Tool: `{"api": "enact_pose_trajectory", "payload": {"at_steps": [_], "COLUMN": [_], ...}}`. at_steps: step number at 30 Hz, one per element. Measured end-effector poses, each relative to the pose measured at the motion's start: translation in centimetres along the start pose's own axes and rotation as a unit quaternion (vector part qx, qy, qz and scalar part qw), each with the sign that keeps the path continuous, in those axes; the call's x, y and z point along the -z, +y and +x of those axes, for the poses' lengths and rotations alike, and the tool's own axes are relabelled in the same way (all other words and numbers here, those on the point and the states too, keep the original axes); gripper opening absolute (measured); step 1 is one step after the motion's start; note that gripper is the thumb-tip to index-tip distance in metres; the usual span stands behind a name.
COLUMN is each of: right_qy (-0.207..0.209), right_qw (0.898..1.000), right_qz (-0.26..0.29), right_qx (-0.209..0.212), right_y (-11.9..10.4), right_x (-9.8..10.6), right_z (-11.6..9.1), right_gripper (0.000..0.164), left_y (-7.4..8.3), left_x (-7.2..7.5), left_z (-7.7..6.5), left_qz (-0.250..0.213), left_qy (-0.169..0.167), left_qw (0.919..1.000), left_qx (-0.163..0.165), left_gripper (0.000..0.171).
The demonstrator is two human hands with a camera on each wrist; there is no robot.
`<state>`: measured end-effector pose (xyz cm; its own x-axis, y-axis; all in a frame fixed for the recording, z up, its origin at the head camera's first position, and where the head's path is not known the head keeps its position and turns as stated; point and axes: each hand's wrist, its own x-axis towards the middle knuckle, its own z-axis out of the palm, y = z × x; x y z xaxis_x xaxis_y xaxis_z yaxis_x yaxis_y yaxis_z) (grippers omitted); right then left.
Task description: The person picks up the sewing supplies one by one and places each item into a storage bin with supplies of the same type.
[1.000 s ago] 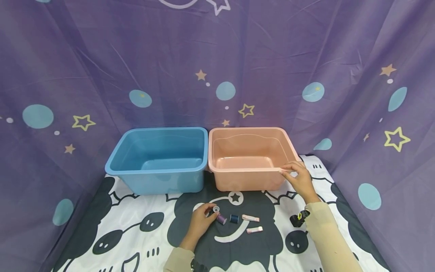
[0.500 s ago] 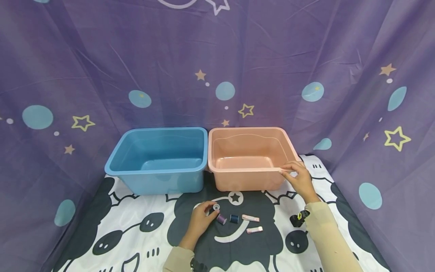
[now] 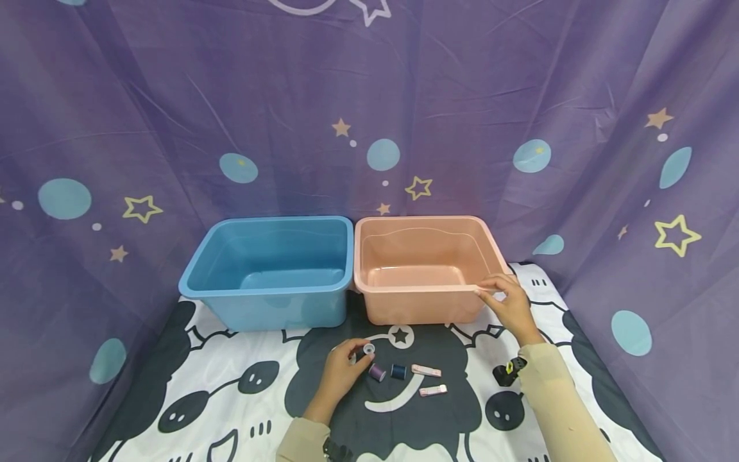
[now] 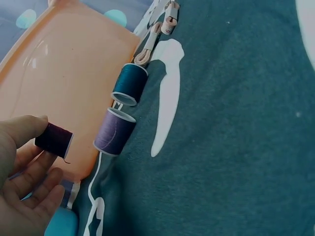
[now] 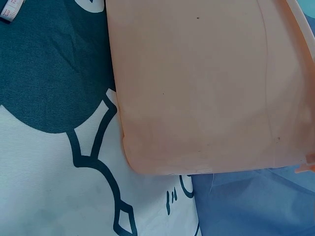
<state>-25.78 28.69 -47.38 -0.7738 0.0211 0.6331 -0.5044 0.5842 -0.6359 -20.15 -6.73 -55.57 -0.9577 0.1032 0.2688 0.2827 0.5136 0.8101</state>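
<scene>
My left hand (image 3: 339,372) pinches a dark maroon spool of thread (image 4: 54,141) between thumb and fingers. In the head view that spool's pale end faces up. Just beyond it on the cloth lie a purple thread spool (image 4: 114,132) and a dark blue one (image 4: 130,83), both on their sides. Two small folded tape measures (image 3: 426,371) rest to the right of the spools. Over at the peach bin (image 3: 421,307), my right hand (image 3: 510,309) grips the rim near the front right corner. The right wrist view is mostly that bin's outer wall.
A blue bin (image 3: 271,311) stands left of the peach one, their rims close together. A black-and-white patterned cloth (image 3: 231,410) covers the surface. Purple curtain (image 3: 300,128) with stars and dots hangs behind and at both sides.
My left hand has shifted slightly up and away from me with the maroon spool. The right hand stays on the bin rim, and the things on the cloth lie as before.
</scene>
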Motion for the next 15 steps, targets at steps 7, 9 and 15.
{"api": "enact_pose_trajectory", "payload": {"at_steps": [7,9,15], "right_qy": [-0.003,-0.004,-0.009], "right_qw": [1.0,1.0,1.0], "right_qz": [-0.006,-0.01,-0.005], "right_qx": [0.003,0.001,-0.02], "right_y": [0.0,0.0,0.0], "right_x": [0.0,0.1,0.1], "right_z": [-0.1,-0.1,-0.1], "right_gripper": [0.017,0.016,0.017], "left_y": [0.5,0.7,1.2], "left_x": [0.3,0.4,0.6], "left_z": [0.1,0.1,0.2], "left_qz": [-0.001,-0.001,0.003], "left_qy": [-0.006,-0.006,-0.006], "left_qw": [1.0,1.0,1.0], "left_qx": [-0.006,-0.006,-0.007], "left_gripper": [0.026,0.026,0.024]}}
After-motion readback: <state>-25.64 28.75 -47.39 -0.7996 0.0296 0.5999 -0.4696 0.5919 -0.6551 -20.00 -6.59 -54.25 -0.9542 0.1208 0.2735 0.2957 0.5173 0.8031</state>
